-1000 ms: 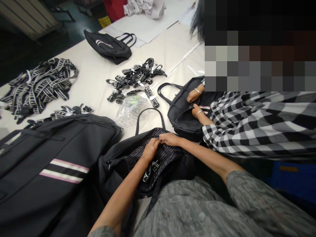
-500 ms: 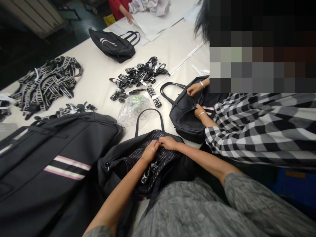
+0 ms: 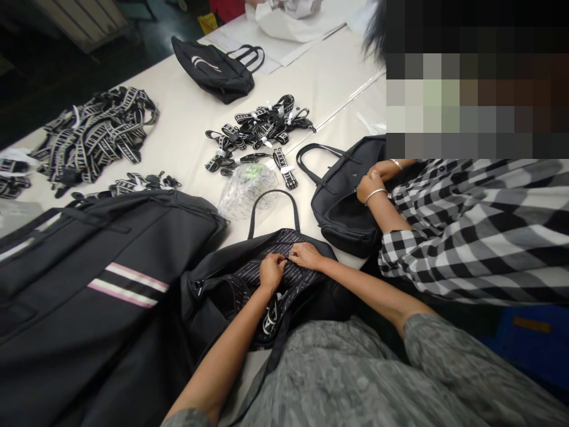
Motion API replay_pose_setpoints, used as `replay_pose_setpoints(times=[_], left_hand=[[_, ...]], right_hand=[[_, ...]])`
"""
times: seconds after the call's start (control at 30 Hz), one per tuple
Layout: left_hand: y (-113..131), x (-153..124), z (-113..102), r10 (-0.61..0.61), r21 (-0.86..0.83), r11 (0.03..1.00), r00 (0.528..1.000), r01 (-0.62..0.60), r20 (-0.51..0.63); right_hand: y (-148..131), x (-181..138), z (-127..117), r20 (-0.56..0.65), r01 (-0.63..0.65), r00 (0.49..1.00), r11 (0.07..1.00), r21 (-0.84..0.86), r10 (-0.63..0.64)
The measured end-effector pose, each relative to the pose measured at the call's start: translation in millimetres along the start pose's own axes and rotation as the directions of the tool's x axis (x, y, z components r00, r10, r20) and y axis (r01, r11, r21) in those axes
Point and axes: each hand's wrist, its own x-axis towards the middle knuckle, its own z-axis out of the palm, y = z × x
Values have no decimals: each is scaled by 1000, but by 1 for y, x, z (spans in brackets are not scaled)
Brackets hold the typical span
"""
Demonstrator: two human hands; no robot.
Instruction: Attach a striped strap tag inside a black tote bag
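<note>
An open black handbag (image 3: pixel 237 254) lies in front of me, its upright handle (image 3: pixel 297 207) on the far side. Inside shows a dark lining (image 3: pixel 254 267) with pale printed lines. My left hand (image 3: pixel 272 271) and my right hand (image 3: pixel 307 256) meet over this lining, fingertips pinched close together. Something small and dark is between them, too small to name. A black-and-white lettered strap (image 3: pixel 269 319) lies inside the bag below my left hand, partly hidden by my forearm.
A large black bag (image 3: pixel 80 249) with pink-and-white stripes is at left. Lettered straps (image 3: pixel 98 142) are heaped beyond it; strap bundles (image 3: pixel 262 127) and a clear plastic bag (image 3: pixel 246 190) lie mid-table. A co-worker in a checked shirt (image 3: pixel 471 231) handles another black bag (image 3: pixel 347 207). One more bag (image 3: pixel 213 68) lies farther off.
The view has shifted slightly. My hands have drawn a little apart, still pinching at the lining. The co-worker's hands have come together over their bag.
</note>
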Motion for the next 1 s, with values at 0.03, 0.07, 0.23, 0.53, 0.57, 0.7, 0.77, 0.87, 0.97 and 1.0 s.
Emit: replay_pose_setpoints(times=[0.03,0.07,0.23,0.53,0.57,0.7,0.77,0.87,0.97,1.0], left_hand=[[0,-2,1,-17,-11,1000,1000,17,-3],[0,-3,2,-32,-22,999,999,32,-6],[2,-7,10,-40,-85,996,999,39,-13],[13,-15,27,-61,-176,984,993,42,-105],[14,-15,27,-63,-186,982,992,42,-108],[18,-15,24,-79,-224,973,991,54,-106],[20,-15,22,-101,-235,969,990,75,-100],[24,-14,19,-161,-238,962,983,136,-88],[30,-13,17,-239,-232,948,969,218,-68],[32,-12,17,-268,-230,941,962,248,-59]], right_hand=[[-3,2,1,1,-29,1000,999,-19,29],[-7,4,3,8,-55,998,998,-37,55],[-22,8,4,78,-160,983,982,-99,168],[-26,1,-4,81,-248,965,968,-47,251],[-25,1,-4,78,-250,965,968,-32,252],[-17,1,-4,60,-240,970,970,37,237],[-14,1,-4,44,-230,973,971,67,227],[-11,0,-3,22,-221,975,971,94,220],[-11,0,-2,6,-214,977,971,109,215],[-12,0,-2,0,-211,977,971,112,212]])
